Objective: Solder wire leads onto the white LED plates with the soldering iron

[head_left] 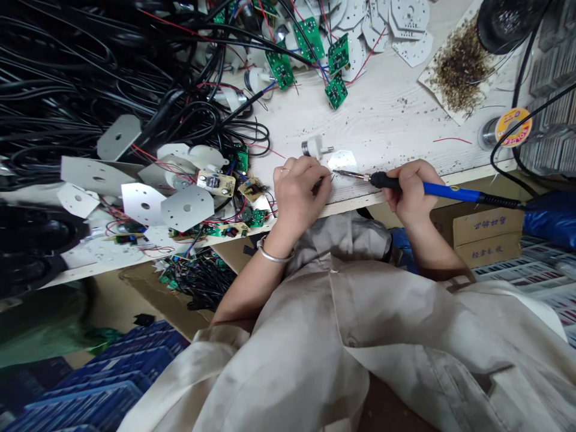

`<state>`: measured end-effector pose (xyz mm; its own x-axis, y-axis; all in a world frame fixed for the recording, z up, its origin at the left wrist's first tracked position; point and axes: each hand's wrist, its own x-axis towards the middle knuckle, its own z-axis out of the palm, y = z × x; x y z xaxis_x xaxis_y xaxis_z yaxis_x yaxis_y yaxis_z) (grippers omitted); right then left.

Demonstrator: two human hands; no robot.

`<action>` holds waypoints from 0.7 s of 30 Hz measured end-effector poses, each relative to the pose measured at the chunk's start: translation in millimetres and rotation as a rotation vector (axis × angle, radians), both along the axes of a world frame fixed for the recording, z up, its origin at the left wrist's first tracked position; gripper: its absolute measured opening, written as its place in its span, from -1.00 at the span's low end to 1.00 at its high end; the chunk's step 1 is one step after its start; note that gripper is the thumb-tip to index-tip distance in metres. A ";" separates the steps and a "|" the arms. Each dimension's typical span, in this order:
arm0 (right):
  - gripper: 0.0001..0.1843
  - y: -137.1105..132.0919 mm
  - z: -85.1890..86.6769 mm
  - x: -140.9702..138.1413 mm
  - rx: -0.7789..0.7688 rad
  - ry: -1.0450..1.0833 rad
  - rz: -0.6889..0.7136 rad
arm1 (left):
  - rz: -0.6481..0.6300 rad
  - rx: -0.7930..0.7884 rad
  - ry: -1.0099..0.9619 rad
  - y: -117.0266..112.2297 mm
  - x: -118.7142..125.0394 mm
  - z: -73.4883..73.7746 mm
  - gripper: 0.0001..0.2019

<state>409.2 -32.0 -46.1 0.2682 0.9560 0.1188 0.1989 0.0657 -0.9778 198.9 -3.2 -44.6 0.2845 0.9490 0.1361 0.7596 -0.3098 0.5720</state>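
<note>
My right hand (414, 191) grips a soldering iron (450, 192) with a blue handle and black front sleeve. Its metal tip points left, close to the fingertips of my left hand (300, 191). Those fingers are curled in a pinch near the bench's front edge, and whatever they hold is hidden. Just beyond the iron's tip lies a small white perforated plate (342, 159). A white cylindrical part with a metal shaft (315, 146) rests on the bench behind my left fingers.
Black cables (81, 78) pile up at the left. Green circuit boards (308, 39) and white plates (409, 18) lie at the back. A solder spool (512, 127) stands at right, near a pad covered in brown debris (461, 75). The iron's cord trails off rightward.
</note>
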 end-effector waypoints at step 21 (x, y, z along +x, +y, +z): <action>-0.63 0.0 -5.2 4.9 -0.032 0.175 -0.059 | 0.002 0.048 -0.002 0.0 -0.2 -4.5 -0.91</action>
<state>414.1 -31.9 -51.3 0.3374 0.9407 0.0347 0.0279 0.0269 -0.9992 198.7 -3.1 -49.1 0.2826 0.9417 0.1824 0.7592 -0.3358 0.5575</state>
